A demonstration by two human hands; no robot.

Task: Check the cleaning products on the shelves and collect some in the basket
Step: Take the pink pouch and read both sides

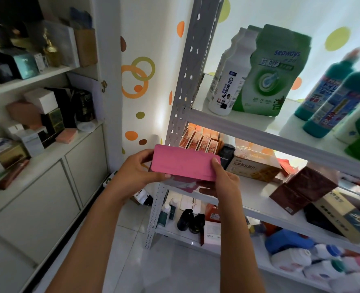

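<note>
Checking step in hand: I hold a pink box (pixel 185 163) in front of the middle shelf (pixel 248 199), its plain face toward me. My left hand (pixel 136 172) grips its left end, my right hand (pixel 223 180) its right, fingers curled around the edges. No basket is in view; next, I judge, turn it to find a label.

A white metal rack (pixel 196 117) stood against the dotted wall. On its top shelf were white bottles (pixel 227 81), a green pouch (pixel 274 77) and teal bottles (pixel 331 96). The middle shelf held orange cartons (pixel 200 140), a cracker box (pixel 253 168) and a brown box (pixel 303 189). The shelf below carried dark bottles (pixel 190 220); at floor level lay jugs (pixel 291 252).
</note>
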